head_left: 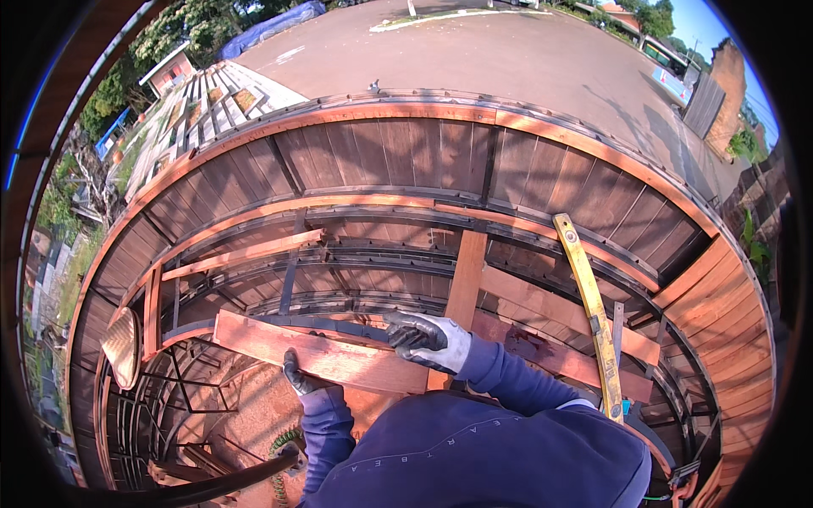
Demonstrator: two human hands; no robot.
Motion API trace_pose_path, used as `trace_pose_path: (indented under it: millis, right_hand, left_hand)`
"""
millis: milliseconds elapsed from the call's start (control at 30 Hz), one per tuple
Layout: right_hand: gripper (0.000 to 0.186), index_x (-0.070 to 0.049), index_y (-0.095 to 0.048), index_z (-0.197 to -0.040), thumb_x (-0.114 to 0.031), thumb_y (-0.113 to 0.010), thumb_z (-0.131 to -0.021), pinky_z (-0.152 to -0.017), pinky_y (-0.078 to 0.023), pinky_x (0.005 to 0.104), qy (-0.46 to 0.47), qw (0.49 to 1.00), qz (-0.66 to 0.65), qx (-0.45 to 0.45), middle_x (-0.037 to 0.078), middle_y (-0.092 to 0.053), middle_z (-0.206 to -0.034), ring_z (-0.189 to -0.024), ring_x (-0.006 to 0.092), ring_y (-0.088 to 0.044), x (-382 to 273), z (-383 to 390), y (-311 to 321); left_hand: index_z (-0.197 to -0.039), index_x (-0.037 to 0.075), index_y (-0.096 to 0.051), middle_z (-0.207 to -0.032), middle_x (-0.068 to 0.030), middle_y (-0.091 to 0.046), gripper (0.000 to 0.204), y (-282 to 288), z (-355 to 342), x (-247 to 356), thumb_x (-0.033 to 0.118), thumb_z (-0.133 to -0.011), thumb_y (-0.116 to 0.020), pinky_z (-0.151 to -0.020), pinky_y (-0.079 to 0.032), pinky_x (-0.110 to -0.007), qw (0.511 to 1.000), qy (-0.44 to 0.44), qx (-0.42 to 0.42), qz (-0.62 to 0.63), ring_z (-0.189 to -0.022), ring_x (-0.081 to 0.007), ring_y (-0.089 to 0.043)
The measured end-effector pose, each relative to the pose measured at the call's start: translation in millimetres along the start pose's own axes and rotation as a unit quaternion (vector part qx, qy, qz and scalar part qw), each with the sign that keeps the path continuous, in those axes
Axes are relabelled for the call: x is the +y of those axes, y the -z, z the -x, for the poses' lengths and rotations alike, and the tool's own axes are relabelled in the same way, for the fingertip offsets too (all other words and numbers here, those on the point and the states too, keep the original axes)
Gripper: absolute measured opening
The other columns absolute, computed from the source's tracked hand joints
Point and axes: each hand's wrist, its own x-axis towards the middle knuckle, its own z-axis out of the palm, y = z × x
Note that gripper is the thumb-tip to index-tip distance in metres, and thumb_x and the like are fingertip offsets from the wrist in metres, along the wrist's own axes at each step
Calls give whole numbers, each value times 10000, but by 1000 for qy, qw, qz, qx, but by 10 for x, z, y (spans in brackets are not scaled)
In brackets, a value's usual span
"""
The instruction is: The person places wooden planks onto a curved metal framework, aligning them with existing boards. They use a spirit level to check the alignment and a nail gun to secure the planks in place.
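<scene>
A flat reddish wooden plank lies at a slant across my front over the curved dark steel framing. My left hand, in a dark-and-grey glove, grips the plank's lower edge left of its middle. My right hand, in a grey glove with dark fingers, is curled at the plank's upper right part; I cannot make out whether anything is inside its fingers. An upright board stands out behind that hand. A long yellow spirit level leans at a slant to the right.
Curved wooden cladding wraps around me in tiers. More boards rest on the frame at right. A straw hat sits at left. Below left are metal bars and reddish ground. Beyond the rim lie pavement, steps and trees.
</scene>
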Motion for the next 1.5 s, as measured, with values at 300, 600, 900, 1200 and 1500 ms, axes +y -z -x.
trace_pose_path:
  millis: [300,600,900,1200,1500]
  right_hand:
    - [540,19,-417,-1390,-310,-530,-977,-961,-504,436,-9,954,-295,63,206,-600,-1216,-1119,323,-609,350,-184,-250]
    - [620,-20,-437,-1401,-429,-551,-948,-1015,-441,529,64,970,-214,95,234,-549,-1316,-1189,367,-562,323,-664,-241]
    - [806,-51,-429,-1416,-521,-689,-814,-1028,-433,441,-385,539,671,333,188,-539,-1357,-1229,332,-531,1122,-747,734]
    - [948,-167,-317,-1497,-640,-668,-753,-1085,-375,505,-532,470,623,327,173,-390,-1469,-1330,354,-423,992,-831,282]
    - [725,-144,-509,-1362,-611,-620,-819,-1083,-379,437,-482,474,639,367,170,-488,-1388,-1277,324,-481,1027,-1216,277]
  left_hand:
    - [-1087,102,-643,-1158,-81,-650,321,669,241,394,296,-832,-655,-1002,-463,-472,986,-108,88,88,-1089,-296,-600]
    - [-1232,78,-543,-1181,-155,-615,534,934,23,1334,319,-783,-699,-981,-468,-534,983,-115,55,133,-1104,-367,-582]
    - [-1271,67,-542,-1204,-146,-611,670,1930,-64,2280,422,-739,-745,-1006,-463,-502,952,-254,102,138,-1128,-347,-576]
    - [-1155,65,-633,-1175,-118,-651,416,2543,-65,2721,306,-822,-693,-1025,-455,-456,918,-305,125,218,-1112,-314,-597]
    - [-1119,130,-640,-1210,-104,-632,389,2815,-201,2904,323,-790,-715,-1045,-429,-520,912,-325,150,200,-1145,-342,-574]
